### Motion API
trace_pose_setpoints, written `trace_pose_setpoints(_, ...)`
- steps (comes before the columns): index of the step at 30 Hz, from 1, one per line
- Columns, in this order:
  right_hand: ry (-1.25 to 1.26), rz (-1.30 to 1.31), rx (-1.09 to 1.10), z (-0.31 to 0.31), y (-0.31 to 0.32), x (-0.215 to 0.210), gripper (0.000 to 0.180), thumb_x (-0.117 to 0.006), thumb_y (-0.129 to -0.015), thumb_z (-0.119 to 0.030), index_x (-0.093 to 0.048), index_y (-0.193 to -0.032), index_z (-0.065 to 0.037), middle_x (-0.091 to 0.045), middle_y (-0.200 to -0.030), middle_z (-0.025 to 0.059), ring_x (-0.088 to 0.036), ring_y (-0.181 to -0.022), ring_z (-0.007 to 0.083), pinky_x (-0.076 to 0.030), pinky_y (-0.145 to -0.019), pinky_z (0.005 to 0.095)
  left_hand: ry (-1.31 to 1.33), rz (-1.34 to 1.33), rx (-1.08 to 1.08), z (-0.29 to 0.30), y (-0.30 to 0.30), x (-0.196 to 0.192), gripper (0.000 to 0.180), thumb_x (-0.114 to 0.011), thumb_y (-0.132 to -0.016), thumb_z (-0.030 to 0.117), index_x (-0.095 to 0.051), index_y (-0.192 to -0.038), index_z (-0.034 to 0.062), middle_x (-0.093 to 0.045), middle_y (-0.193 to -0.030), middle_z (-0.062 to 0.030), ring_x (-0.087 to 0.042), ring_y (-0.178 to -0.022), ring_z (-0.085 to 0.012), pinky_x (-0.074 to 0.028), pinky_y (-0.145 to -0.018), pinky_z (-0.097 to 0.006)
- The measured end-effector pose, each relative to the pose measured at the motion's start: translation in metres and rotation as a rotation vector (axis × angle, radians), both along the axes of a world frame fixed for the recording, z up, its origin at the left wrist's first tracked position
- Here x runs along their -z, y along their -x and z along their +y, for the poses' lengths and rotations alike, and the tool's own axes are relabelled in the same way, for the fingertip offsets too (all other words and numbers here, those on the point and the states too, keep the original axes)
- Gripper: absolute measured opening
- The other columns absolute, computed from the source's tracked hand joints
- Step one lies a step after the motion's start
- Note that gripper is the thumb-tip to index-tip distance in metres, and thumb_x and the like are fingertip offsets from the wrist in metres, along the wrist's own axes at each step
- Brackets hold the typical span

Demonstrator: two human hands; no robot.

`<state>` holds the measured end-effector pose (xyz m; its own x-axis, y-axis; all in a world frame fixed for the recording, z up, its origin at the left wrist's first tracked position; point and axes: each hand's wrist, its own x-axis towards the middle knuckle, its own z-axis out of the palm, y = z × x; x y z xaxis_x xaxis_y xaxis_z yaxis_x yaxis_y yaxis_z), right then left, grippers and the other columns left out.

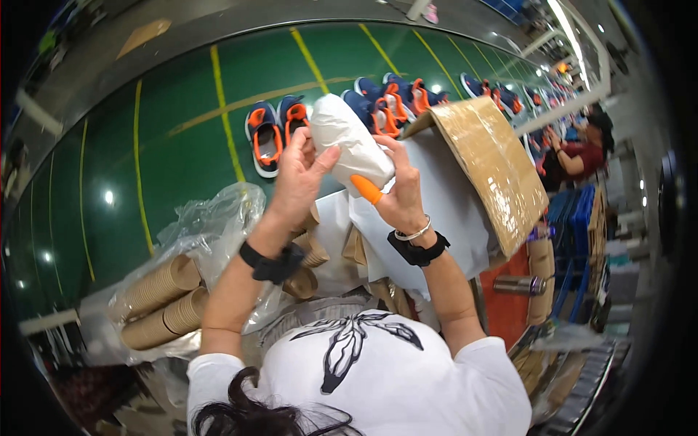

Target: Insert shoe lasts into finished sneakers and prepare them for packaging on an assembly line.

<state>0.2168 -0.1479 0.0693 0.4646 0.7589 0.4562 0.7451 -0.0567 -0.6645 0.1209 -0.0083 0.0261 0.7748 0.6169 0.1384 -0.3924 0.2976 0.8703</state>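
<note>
Paper bundle (350,142), white, creased and rounded at its far end, is held up between my two hands, in front of my chest and near the close edge of a long green table (178,156) striped with yellow lines. My left hand (298,174) is partly closed on its left side, thumb laid against the paper and fingers curled behind. My right hand (402,192) grips the lower right end: the thumb, in an orange finger cover (365,189), presses the near face, while the fingers bend around the far side. How tightly either hand squeezes, I cannot tell. Beyond the bundle, navy and orange shoes (264,142) stand on the table in groups. To the right of my right hand is a tan cardboard flap (494,167) with shiny tape. To the left of my left forearm, stacks of brown cardboard cups (161,296) lie beside clear plastic (233,214).
</note>
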Motion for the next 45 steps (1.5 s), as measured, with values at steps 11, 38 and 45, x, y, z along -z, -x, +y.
trace_pose_setpoints(11, 0.58, 0.532, 0.095, 0.118, -0.031, 0.126, 0.055, -0.077, -0.066, -0.016, -0.04, -0.105, -0.003, -0.061, -0.079, 0.0159, -0.06, -0.069, 0.0253, -0.048, -0.063, 0.0364, -0.872, 0.602, -0.282, 0.191, -0.018, 0.158, 0.054, -0.057, -0.078, -0.001, -0.047, -0.129, 0.0132, -0.049, -0.126, -0.0159, -0.054, -0.107, -0.0319, -0.043, -0.095, -0.036)
trace_pose_setpoints(38, 0.608, 0.106, -0.01, 0.185, -0.062, 0.24, 0.063, -0.064, -0.079, -0.015, -0.027, -0.122, 0.012, -0.047, -0.109, 0.0321, -0.055, -0.092, 0.0456, -0.047, -0.077, 0.0442, -1.401, 0.557, -0.033, 0.188, -0.107, 0.177, 0.02, -0.059, -0.086, 0.027, -0.054, -0.085, 0.0071, -0.06, -0.062, -0.0194, -0.061, -0.061, -0.0393, -0.046, -0.054, -0.049)
trace_pose_setpoints(45, 0.714, -0.336, -0.25, 0.15, -0.059, 0.195, 0.068, -0.079, -0.057, -0.039, -0.056, -0.097, 0.01, -0.05, -0.103, 0.0241, -0.048, -0.096, 0.0355, -0.04, -0.086, 0.0407, -1.423, 0.573, 0.017, 0.181, -0.109, 0.173, 0.018, -0.058, -0.086, 0.023, -0.053, -0.088, 0.0062, -0.059, -0.06, -0.0179, -0.06, -0.06, -0.0382, -0.045, -0.054, -0.049)
